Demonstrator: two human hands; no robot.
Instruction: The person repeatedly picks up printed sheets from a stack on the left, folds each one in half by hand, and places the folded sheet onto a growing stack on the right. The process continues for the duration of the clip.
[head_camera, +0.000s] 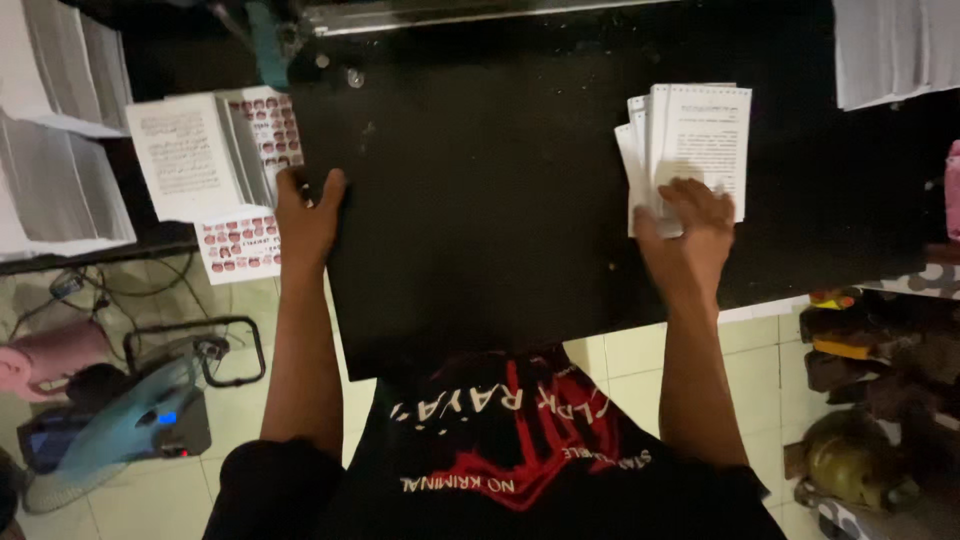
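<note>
- Right hand (688, 222) lay palm down on the lower edge of a small fanned stack of printed white booklets (700, 140), on the right part of the black counter (480, 200). Its grip was spread, fingers (712, 197) flat on the paper, pressing rather than clamping.
- Left hand (308, 215) rested at the counter's left edge, fingers loosely curled, fingertips touching the side of a second booklet stack (190, 155). Whether that grip had closed on the sheets could not be told.
- The second stack sat partly on sheets printed with rows of small red-and-white pictures (240, 245), which overhung the counter's left edge.
- Between the two hands the dark counter top ran wide and bare; its near edge met the wearer's black shirt with red and white print (520, 440).
- More white paper piles (55, 130) stood to the far left, another (890, 50) top right.
- Below left, on the tiled floor (180, 500): cables and a blue-grey machine (120, 420). Right: shoes on a rack (850, 340).
</note>
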